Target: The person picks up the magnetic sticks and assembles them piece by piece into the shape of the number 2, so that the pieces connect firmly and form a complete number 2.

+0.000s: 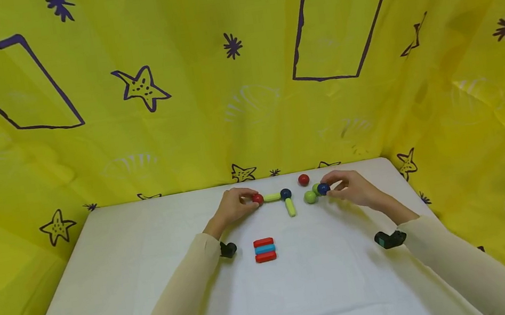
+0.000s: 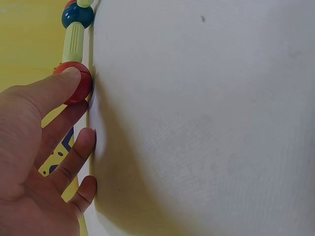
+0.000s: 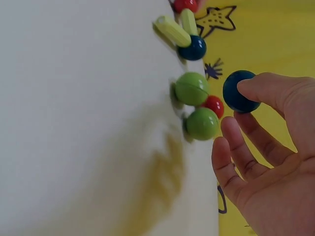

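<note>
My left hand [image 1: 236, 205] pinches a red ball [image 2: 81, 88] between thumb and index finger, its other fingers spread close to the table. From that ball a pale green rod [image 1: 271, 197] runs to a blue ball [image 1: 285, 193], and a second pale green rod [image 1: 291, 207] sticks out of the blue ball toward the front. On the right, my right hand [image 1: 355, 186] holds a separate dark blue ball [image 3: 238, 92] between thumb and fingers, raised above the table. Two green balls [image 3: 192, 88] lie just beside it, and a loose red ball [image 1: 303, 180] sits behind them.
Nearer the front of the white table [image 1: 329, 286], two red rods and a blue rod [image 1: 265, 249] lie side by side. A yellow curtain [image 1: 200, 132] with drawn stars hangs behind the table's far edge and along both sides.
</note>
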{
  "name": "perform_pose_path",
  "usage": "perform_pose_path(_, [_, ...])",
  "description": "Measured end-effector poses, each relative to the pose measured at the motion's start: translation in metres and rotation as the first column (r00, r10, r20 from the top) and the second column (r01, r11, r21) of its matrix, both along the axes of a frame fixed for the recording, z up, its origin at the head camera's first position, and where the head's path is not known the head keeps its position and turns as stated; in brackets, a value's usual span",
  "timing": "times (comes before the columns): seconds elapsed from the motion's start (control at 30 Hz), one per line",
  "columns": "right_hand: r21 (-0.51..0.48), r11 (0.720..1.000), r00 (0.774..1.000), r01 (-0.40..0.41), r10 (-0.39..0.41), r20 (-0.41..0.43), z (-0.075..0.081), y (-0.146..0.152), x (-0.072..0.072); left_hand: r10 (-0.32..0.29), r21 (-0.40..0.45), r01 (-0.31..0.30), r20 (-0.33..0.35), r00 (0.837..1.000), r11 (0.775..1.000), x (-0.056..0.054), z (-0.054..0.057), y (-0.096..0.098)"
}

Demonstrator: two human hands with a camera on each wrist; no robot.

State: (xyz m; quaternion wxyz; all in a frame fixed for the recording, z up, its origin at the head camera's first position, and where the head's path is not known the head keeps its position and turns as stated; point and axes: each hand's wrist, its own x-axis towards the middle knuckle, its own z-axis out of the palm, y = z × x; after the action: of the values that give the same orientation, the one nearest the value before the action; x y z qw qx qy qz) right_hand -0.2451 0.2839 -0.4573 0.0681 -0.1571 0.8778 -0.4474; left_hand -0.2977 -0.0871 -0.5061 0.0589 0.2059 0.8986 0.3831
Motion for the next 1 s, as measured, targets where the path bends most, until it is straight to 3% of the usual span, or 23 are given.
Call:
perform_pose_path(0.13, [-0.046,0.999,1.000,-0.026,0.026,0.002,-0.008,-0.010,0.011,0.003,-0.011,-0.003,-0.001,1.000,1.000,0.001,0.001,-0.001])
perform_pose_path(0.4, [-0.091,0.996,0.993,0.009,0.002,0.119,-0.023,-0.033,0.029,0.014,-0.002,-0.014,0.008,1.000,1.000,0.000,0.003,-0.002])
perform_pose_path(1.0, [-0.019,0.999,0.997,0.030,-0.028,0.073,-0.042,-0.067,0.037,0.028,0.006,-0.028,0.022,0.999,1.000,0.000,0.001,0.001])
